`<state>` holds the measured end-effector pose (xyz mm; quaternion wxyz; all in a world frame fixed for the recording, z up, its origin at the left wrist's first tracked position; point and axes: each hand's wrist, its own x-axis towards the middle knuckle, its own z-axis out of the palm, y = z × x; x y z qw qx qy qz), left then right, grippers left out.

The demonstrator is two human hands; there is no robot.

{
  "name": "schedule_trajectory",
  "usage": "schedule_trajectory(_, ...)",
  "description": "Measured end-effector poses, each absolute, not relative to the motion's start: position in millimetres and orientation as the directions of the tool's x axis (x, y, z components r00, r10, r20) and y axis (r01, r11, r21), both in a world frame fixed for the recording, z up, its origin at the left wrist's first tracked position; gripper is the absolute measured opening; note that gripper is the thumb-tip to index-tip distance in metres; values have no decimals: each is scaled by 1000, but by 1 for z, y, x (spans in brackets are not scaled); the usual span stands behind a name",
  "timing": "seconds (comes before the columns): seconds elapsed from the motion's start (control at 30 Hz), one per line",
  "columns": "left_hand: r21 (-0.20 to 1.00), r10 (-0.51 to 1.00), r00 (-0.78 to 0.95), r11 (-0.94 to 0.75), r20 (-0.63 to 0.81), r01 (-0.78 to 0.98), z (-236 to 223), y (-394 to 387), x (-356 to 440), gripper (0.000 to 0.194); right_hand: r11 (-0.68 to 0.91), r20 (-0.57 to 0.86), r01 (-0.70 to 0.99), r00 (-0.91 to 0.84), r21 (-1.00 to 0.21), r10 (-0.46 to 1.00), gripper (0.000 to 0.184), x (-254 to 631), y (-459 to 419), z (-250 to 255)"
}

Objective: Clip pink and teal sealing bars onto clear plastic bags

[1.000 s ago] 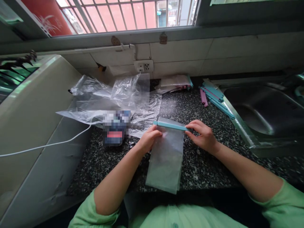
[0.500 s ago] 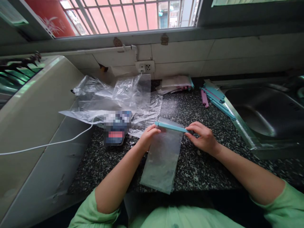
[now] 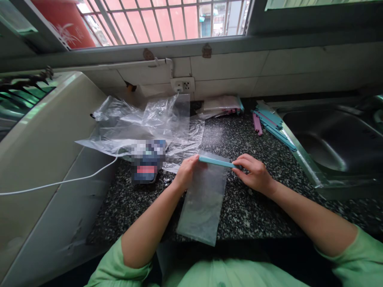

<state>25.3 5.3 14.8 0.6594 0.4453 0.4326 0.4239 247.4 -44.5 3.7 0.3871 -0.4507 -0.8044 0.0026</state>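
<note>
A clear plastic bag (image 3: 202, 201) lies flat on the speckled black counter (image 3: 254, 207), reaching to its front edge. A thin blue sealing strip (image 3: 216, 162) crosses the bag near its top. My left hand (image 3: 186, 173) pinches the strip's left end and the bag's upper left corner. My right hand (image 3: 253, 173) pinches the strip's right end with fingers closed.
A heap of clear plastic bags (image 3: 143, 123) and a blurred phone (image 3: 147, 160) with a white cable (image 3: 60, 183) lie to the left. More blue and pink strips (image 3: 269, 121) lie by the steel sink (image 3: 335, 139). A stack of bags (image 3: 220, 104) sits by the wall.
The bag has swung its lower end a little left and the strip has slid slightly down and right. Both hands keep their grip.
</note>
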Motion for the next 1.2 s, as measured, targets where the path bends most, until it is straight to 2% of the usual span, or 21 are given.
schedule_trajectory(0.07, 966, 953, 252, 210, -169, -148, 18, 4, 27, 24, 574, 616, 761, -304, -302, 727, 4, 248, -45, 5)
schedule_trajectory(0.2, 952, 943, 265, 252, -201, -174, 24, -1, 30, 25, 526, 604, 830, -325, -187, 728, 3, 248, -46, 6)
schedule_trajectory(0.47, 920, 945, 276, 257, -176, -295, 9, 0, 30, 21, 523, 612, 810, -278, -264, 740, 6, 249, -45, 2)
schedule_trajectory(0.7, 918, 942, 278, 270, -189, -290, 0, 4, 27, 28, 531, 627, 790, -252, -306, 737, 6, 250, -44, 5)
schedule_trajectory(1.0, 906, 945, 248, 286, -212, -314, -2, 7, 25, 26, 553, 632, 736, -222, -391, 742, 5, 252, -43, 8)
schedule_trajectory(1.2, 894, 951, 224, 283, -214, -347, -2, 8, 24, 21, 545, 653, 738, -189, -398, 733, 6, 252, -42, 9)
